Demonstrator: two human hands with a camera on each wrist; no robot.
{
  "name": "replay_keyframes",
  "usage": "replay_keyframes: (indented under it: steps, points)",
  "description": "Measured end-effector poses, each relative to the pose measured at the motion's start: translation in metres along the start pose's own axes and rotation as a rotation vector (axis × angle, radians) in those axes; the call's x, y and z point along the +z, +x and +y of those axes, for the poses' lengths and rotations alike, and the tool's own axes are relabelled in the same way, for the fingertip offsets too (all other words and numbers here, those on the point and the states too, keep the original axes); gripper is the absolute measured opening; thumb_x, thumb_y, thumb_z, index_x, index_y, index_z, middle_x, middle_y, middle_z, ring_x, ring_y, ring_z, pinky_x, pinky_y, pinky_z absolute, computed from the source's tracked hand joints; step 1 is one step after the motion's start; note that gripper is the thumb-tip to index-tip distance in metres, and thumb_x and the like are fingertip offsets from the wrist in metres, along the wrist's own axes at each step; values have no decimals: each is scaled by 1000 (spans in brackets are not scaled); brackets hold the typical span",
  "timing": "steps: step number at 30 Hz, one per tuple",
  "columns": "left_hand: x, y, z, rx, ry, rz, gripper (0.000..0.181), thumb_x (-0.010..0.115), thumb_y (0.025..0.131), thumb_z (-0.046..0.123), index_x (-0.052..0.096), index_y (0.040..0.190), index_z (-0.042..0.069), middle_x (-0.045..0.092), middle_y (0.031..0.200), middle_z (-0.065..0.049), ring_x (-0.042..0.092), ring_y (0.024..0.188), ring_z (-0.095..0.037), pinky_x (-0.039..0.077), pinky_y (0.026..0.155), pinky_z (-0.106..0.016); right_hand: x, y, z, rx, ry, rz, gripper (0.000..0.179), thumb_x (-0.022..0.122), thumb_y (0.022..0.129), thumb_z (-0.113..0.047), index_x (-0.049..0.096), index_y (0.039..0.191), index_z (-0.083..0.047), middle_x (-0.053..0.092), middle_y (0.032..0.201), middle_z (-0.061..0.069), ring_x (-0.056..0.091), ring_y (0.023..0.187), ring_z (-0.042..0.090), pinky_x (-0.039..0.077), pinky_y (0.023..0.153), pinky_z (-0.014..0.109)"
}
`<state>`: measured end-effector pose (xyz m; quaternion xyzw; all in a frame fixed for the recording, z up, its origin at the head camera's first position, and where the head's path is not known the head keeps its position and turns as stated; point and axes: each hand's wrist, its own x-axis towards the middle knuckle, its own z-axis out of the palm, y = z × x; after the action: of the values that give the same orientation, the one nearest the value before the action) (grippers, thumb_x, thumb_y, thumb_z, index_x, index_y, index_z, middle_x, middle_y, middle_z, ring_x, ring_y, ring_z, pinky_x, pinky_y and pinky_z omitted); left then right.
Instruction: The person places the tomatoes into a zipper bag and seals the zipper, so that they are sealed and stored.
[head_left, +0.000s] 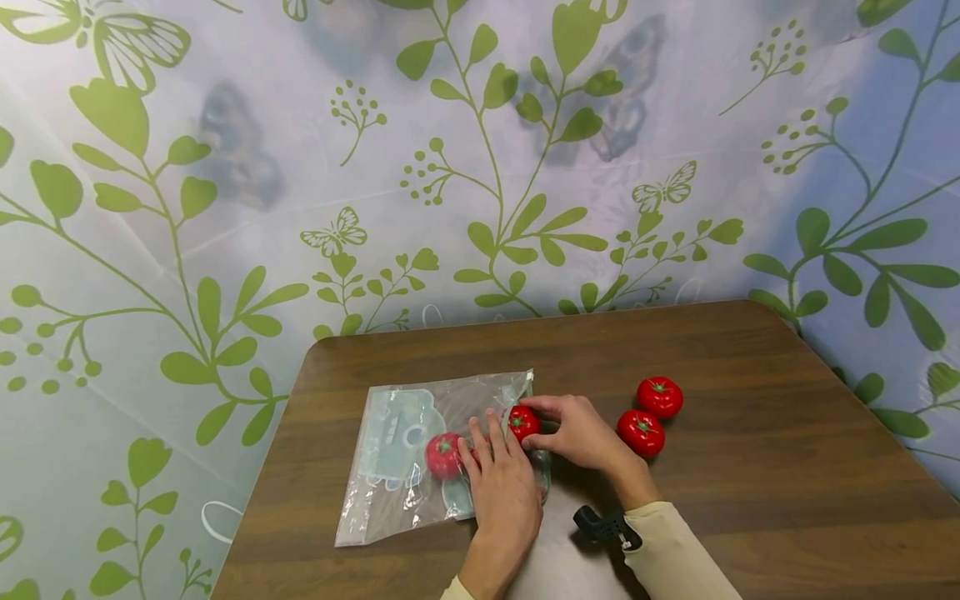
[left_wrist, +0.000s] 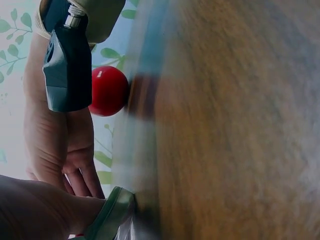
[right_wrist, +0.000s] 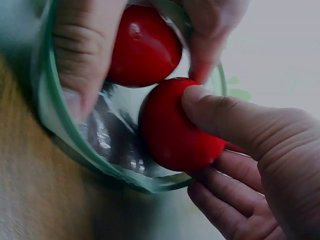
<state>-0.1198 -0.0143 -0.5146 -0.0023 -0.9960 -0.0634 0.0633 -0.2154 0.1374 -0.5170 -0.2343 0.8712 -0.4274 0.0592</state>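
Note:
A clear plastic bag (head_left: 390, 517) with a pale blue cartoon print lies on the table, its green-edged mouth (right_wrist: 60, 120) gaping to the right. My left hand (head_left: 504, 483) rests on it with fingers stretched out, its thumb (right_wrist: 82, 55) reaching inside the mouth. One tomato (head_left: 444, 456) shows through the plastic; another tomato (right_wrist: 144, 47) sits just inside the mouth, partly hidden by my left fingers. My right hand (head_left: 577, 429) grips a red tomato (right_wrist: 177, 127) between thumb and fingers, at the mouth and against the tomato inside.
Two more tomatoes, a rear one (head_left: 661, 397) and a front one (head_left: 641, 433), stand on the wooden table (head_left: 750, 467) to the right of my right hand. A black mount (head_left: 603, 527) sticks out from my right wrist. A leaf-patterned cloth (head_left: 480, 167) hangs behind the table.

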Motion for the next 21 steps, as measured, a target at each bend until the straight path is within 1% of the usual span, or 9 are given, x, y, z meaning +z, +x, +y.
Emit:
replay_keyframes:
  steps: [6,9,12,15,18,21]
  points:
    - [-2,0,0,3,-4,-18,106,99,73,48,56,157,-1,36,176,-23,27,164,-53,23,131,-71,-10,-6,-2,22,13,0,59,91,91,-22,71,145,-7,73,145,14,74,129,36,58,108,55]
    - [-2,0,0,0,10,-8,104,99,73,47,57,156,-1,37,175,-23,29,163,-52,25,131,-71,-11,-7,-3,17,6,-7,55,89,92,-19,72,143,-7,74,143,15,75,127,36,58,107,55]
    - [-3,0,0,-1,26,3,103,99,73,47,58,154,0,38,175,-23,31,163,-52,26,130,-71,-8,-5,-4,-4,-25,-9,52,88,94,-18,73,142,-8,75,141,14,77,124,34,59,106,53]
    - [-3,-1,0,1,29,-1,102,98,73,48,59,155,1,37,175,-23,30,163,-53,25,131,-71,-3,-1,-7,-20,-55,-1,50,87,95,-18,73,143,-8,75,140,14,77,124,32,60,106,52]
    - [-3,-1,1,3,21,-12,101,98,74,47,59,155,2,34,177,-23,29,163,-53,24,131,-71,1,3,-9,-18,-61,11,50,86,96,-17,72,143,-6,75,140,15,77,124,32,60,106,51]
    - [-2,-1,1,3,13,-7,101,98,75,45,57,156,1,34,177,-23,29,163,-53,25,130,-72,5,6,-10,-12,-53,18,50,86,95,-16,72,142,-5,75,140,15,77,124,32,60,105,51]
